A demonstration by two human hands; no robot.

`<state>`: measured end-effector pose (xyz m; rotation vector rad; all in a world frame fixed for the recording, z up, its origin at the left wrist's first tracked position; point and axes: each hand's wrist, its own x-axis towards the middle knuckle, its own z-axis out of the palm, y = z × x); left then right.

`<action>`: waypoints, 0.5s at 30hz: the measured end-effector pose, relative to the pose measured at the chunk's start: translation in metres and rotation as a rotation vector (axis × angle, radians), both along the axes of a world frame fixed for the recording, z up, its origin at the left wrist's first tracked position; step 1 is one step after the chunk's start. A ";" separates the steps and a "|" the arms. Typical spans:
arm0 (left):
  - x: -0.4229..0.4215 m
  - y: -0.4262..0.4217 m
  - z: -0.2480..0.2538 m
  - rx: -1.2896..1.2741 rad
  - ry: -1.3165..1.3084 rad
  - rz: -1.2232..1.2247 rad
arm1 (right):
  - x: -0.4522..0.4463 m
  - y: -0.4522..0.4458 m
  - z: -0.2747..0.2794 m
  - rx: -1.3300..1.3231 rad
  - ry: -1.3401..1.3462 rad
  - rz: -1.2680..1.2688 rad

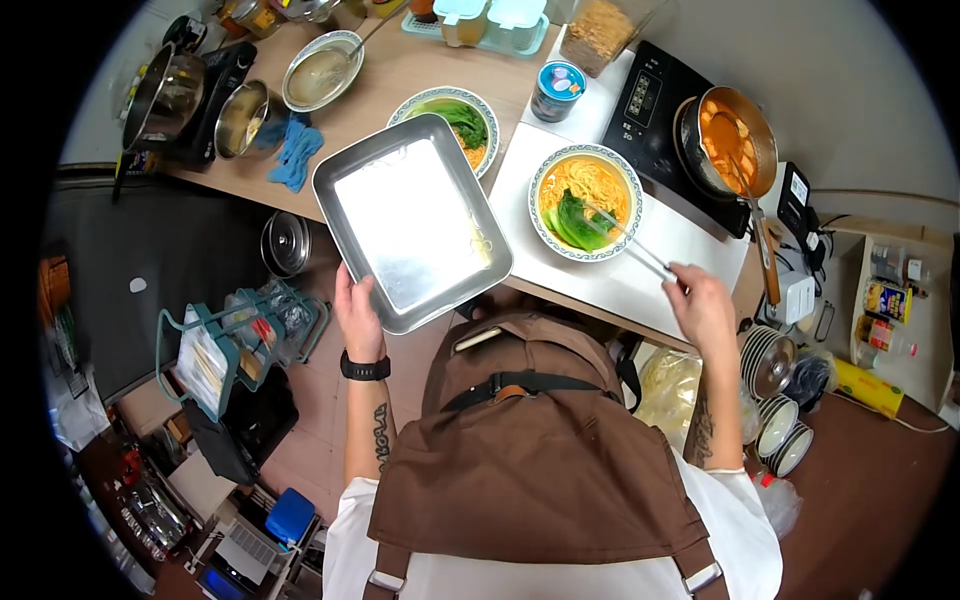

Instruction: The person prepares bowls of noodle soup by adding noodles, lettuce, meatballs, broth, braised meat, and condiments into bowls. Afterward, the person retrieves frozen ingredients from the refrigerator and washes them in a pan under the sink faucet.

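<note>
My left hand [360, 318] grips the near left edge of a rectangular metal tray [410, 230], held tilted over the counter's front edge. The tray is nearly bare, with a few noodle or vegetable scraps near its right side. My right hand [698, 305] is closed on slim metal tongs [645, 252], whose tips touch the leafy greens [575, 222] in a patterned bowl [538, 190] of noodles in orange broth. Behind the tray stands a second patterned bowl [490, 110] with noodles and greens, partly hidden by the tray.
A pan [768, 150] of orange sauce with a ladle sits on the black induction cooker [645, 105] at right. A blue-lidded can [556, 95] stands behind the bowls. At left are a blue cloth [295, 155], a steel pot [240, 120] and a bowl [318, 75] of pale liquid.
</note>
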<state>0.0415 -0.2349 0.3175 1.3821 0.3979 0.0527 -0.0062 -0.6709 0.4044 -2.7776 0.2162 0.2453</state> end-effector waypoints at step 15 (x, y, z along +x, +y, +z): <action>-0.024 -0.028 0.018 -0.122 0.075 0.069 | 0.024 -0.041 -0.004 -0.119 0.130 0.238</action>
